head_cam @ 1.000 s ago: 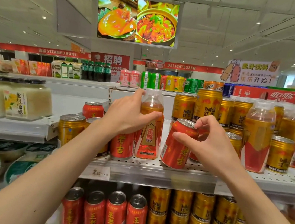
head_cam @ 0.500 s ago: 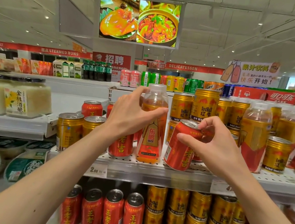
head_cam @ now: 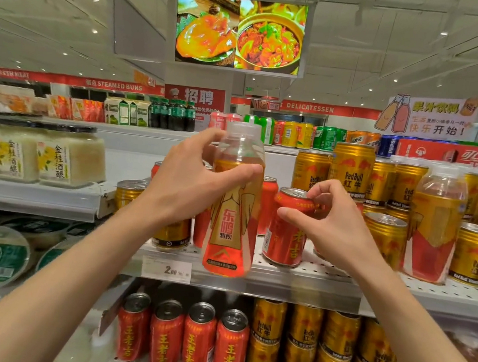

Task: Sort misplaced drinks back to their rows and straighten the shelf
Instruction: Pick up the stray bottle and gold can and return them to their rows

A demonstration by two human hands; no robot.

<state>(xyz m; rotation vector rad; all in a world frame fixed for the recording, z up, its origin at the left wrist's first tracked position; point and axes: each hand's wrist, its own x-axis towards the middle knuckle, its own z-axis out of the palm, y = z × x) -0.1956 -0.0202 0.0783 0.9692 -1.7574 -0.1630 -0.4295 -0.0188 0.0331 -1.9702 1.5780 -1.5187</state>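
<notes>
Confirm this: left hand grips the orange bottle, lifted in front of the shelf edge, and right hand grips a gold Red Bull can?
Not quite. In the head view the right hand is on a red can, not gold. The left hand does grip the orange bottle in front of the shelf edge.

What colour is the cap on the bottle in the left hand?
Translucent white, on the bottle that the left hand grips; head view.

Left hand (head_cam: 189, 184) around bottle (head_cam: 233, 210)
</notes>
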